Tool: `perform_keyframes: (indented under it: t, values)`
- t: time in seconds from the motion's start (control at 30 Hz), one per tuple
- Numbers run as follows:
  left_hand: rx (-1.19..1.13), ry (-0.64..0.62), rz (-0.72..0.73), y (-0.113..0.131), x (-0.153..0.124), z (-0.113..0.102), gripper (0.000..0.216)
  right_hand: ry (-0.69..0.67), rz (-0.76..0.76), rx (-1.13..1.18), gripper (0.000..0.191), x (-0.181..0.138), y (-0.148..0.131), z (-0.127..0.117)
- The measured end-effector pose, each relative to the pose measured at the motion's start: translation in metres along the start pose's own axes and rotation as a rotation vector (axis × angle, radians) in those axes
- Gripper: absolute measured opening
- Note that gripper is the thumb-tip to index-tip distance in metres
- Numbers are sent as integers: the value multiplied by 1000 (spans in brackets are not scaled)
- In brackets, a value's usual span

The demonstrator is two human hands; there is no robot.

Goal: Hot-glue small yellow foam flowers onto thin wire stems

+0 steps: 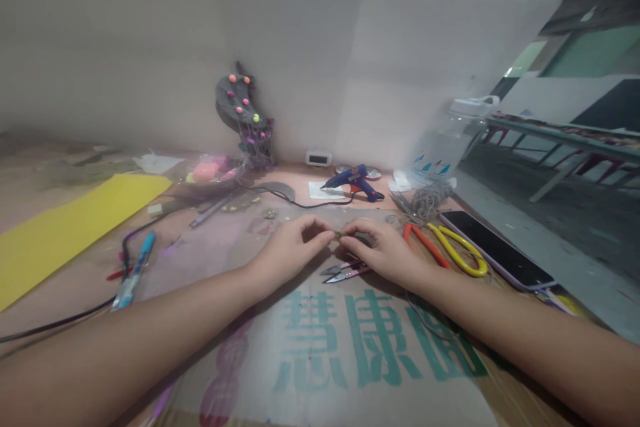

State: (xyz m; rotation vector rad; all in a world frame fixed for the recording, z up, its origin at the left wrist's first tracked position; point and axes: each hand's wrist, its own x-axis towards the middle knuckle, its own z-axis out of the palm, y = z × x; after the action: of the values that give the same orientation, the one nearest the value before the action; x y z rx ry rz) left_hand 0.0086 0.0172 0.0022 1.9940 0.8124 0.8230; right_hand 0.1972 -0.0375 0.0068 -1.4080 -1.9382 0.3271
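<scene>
My left hand (300, 247) and my right hand (383, 247) meet over the middle of the table, thumbs and forefingers pinched close together. Between the fingertips shows a tiny yellowish piece (338, 235), too small to name. Below the right hand, thread snips (345, 272) point their blades to the left; whether they lie on the sheet or are tucked in the palm I cannot tell. Just ahead of the hands, a blue glue gun (356, 180) rests by a white paper piece (325, 191). Scissors with orange and yellow handles (463, 250) lie right of the right hand.
A printed plastic sheet (310, 360) covers the table front. Right: phone (495, 247), grey yarn (430, 200), clear bottle (440, 140). Left: yellow sheet (80, 227), blue pen (135, 270), black cord (60, 320). A grey moon ornament with pompoms (235, 100) stands at the back wall.
</scene>
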Motion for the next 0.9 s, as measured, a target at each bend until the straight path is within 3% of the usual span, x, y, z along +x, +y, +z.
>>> perform_keyframes:
  t: [0.37,0.47,0.63,0.73,0.9]
  values:
    - [-16,3,4,0,0,0,20,0,-18,75,19,0,0,-1]
    - [-17,24,5,0,-1,-1,20,76,-54,132,31,2,3,-6]
    - [-30,29,-4,0,-2,-1,19,290,-2,-27,13,10,8,-23]
    - [-28,36,2,0,-2,-1,20,201,38,-21,15,12,6,-26]
    - [-31,40,39,-1,-1,0,19,-21,32,-11,39,6,-1,-12]
